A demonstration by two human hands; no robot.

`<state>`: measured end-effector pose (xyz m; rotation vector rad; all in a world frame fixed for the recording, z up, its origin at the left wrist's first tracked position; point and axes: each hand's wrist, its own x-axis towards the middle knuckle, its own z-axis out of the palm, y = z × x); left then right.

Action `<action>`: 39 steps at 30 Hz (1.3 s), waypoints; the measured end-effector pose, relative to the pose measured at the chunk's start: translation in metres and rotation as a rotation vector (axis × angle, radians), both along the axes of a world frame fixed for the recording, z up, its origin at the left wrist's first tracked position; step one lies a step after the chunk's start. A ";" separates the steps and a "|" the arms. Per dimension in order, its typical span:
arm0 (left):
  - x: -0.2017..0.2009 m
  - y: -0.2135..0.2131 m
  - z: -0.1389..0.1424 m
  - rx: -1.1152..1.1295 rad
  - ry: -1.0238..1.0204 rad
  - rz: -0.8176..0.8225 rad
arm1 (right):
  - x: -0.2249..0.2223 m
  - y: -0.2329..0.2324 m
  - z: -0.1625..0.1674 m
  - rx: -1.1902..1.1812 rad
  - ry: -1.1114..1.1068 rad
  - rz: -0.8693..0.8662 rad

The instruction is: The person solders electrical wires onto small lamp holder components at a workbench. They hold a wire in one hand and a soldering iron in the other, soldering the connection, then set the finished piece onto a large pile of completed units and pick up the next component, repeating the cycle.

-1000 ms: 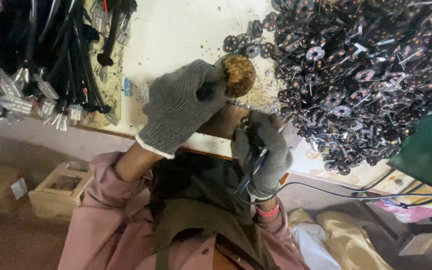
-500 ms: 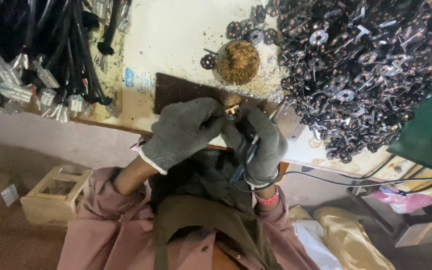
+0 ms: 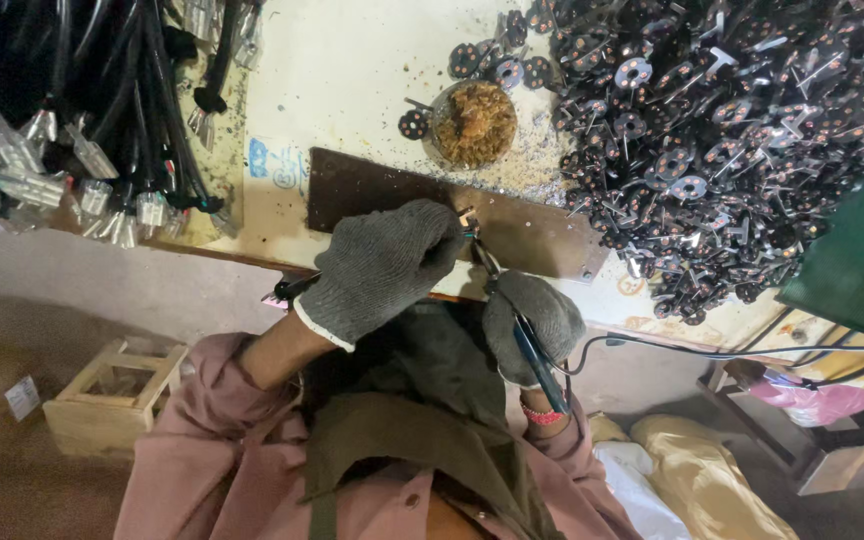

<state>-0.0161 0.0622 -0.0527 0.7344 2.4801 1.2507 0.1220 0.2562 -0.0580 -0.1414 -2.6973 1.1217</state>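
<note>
Head view: gloved left hand [image 3: 380,268] and right hand [image 3: 535,322] meet over brown plate [image 3: 542,235].

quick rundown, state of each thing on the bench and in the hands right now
left hand: gloved, closed on a small part at the fingertips
right hand: gloved, gripping the soldering iron
soldering iron: held, tip up at the small part, cord trailing right
small round tin: open, full of brown stuff
dark plate: flat on the bench, under the hands
black disc parts: loose heap
black cables: bundled heap
wooden box: on the floor, open
</note>
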 end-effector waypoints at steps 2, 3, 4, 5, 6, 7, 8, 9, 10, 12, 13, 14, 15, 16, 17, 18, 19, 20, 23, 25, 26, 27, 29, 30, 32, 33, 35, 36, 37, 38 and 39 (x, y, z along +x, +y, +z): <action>-0.001 0.001 0.003 -0.002 -0.014 0.003 | -0.004 -0.001 0.002 -0.050 -0.004 0.025; -0.002 0.002 0.004 0.003 -0.028 -0.001 | -0.006 -0.002 0.003 -0.047 -0.002 0.026; -0.002 0.002 0.007 0.009 -0.042 -0.009 | -0.007 -0.003 0.003 -0.046 -0.003 0.024; -0.002 0.004 0.008 -0.020 -0.020 -0.014 | -0.007 -0.003 0.004 -0.042 -0.002 0.024; -0.002 0.005 0.010 -0.046 0.010 -0.019 | -0.008 -0.004 0.004 -0.037 0.000 0.022; -0.003 0.006 0.011 -0.072 0.044 -0.021 | -0.008 -0.004 0.004 -0.036 -0.002 0.023; -0.003 0.006 0.012 -0.076 0.070 -0.047 | -0.007 -0.005 0.004 -0.040 -0.001 0.034; -0.003 0.007 0.012 -0.081 0.092 -0.074 | -0.007 -0.004 0.003 -0.032 0.001 0.029; -0.003 0.006 0.011 -0.086 0.112 -0.104 | -0.006 -0.005 0.002 -0.031 0.004 0.027; -0.004 0.005 0.010 -0.095 0.110 -0.107 | -0.005 -0.004 0.000 -0.016 0.005 0.015; -0.004 0.005 0.009 -0.100 0.114 -0.106 | -0.004 -0.004 -0.001 -0.013 0.009 0.010; -0.004 0.004 0.009 -0.086 0.094 -0.115 | -0.004 -0.004 -0.002 -0.009 0.014 0.005; -0.004 0.003 0.008 -0.071 0.073 -0.125 | -0.003 -0.003 -0.003 -0.010 0.016 0.002; -0.004 0.002 0.008 -0.056 0.049 -0.137 | -0.003 -0.003 -0.004 -0.014 0.015 -0.002; -0.004 0.003 0.007 -0.055 0.055 -0.120 | -0.003 -0.002 -0.004 -0.010 0.013 -0.004; -0.004 0.003 0.007 -0.053 0.065 -0.104 | -0.003 -0.002 -0.005 -0.008 0.013 -0.007; -0.004 0.004 0.006 -0.053 0.081 -0.087 | -0.002 -0.001 -0.005 -0.006 0.016 -0.008; -0.004 0.004 0.006 -0.052 0.092 -0.093 | -0.002 -0.001 -0.006 -0.012 0.022 -0.002; -0.004 0.006 0.004 -0.051 0.096 -0.090 | -0.002 0.000 -0.007 -0.012 0.022 -0.002; -0.003 0.006 0.004 -0.040 0.092 -0.084 | -0.002 0.000 -0.007 -0.012 0.025 -0.003; -0.003 0.005 0.003 -0.043 0.105 -0.078 | -0.001 -0.001 -0.007 -0.012 0.023 -0.001; -0.003 0.005 0.003 -0.047 0.117 -0.072 | -0.001 0.000 -0.007 -0.014 0.022 -0.001; -0.003 0.005 0.004 -0.045 0.118 -0.071 | -0.001 0.000 -0.006 -0.019 0.017 0.003; -0.004 0.004 0.004 -0.038 0.105 -0.073 | 0.000 0.000 -0.005 -0.024 0.018 0.006; -0.005 0.003 0.006 -0.027 0.084 -0.078 | 0.000 0.001 -0.004 -0.026 0.013 0.017; -0.005 0.003 0.006 -0.021 0.079 -0.082 | 0.000 0.001 -0.004 -0.026 0.013 0.017; -0.006 0.003 0.007 -0.007 0.071 -0.089 | -0.001 0.001 -0.002 -0.027 0.009 0.020; -0.006 0.003 0.008 0.001 0.067 -0.087 | 0.000 0.001 -0.001 -0.033 0.008 0.025; -0.006 0.003 0.008 0.007 0.063 -0.085 | -0.001 0.002 0.000 -0.036 0.006 0.027; -0.006 0.003 0.008 -0.005 0.051 -0.087 | -0.001 0.001 0.001 -0.036 0.002 0.033; -0.006 0.003 0.008 -0.016 0.043 -0.090 | -0.002 0.001 0.002 -0.031 -0.001 0.033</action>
